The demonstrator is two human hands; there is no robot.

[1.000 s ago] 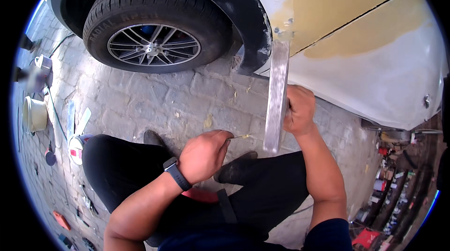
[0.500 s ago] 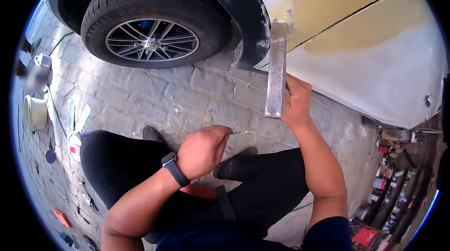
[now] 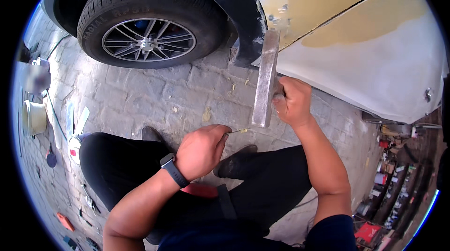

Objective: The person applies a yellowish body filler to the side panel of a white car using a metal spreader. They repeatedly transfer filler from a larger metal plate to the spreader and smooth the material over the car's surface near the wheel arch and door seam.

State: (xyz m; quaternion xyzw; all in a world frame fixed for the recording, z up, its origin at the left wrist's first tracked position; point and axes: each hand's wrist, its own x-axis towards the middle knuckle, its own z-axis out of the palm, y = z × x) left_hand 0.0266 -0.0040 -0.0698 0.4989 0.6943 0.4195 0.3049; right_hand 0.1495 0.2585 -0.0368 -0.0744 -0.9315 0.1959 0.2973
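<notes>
As I steer from afar, my right grip is clamped on a long grey block, far end by the patched car panel, contact unclear; my left grip pinches a thin tool. I'd hold the block's face flat, pressure even. Stone paving below, wheel far left, clutter at right.

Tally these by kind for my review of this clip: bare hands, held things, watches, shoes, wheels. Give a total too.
Hands: 2 (left hand, right hand)
Held things: 2 (thin stick, metal bar)
Watches: 1 (watch)
Shoes: 2 (left shoe, right shoe)
Wheels: 1 (wheel)
Total: 8
</notes>
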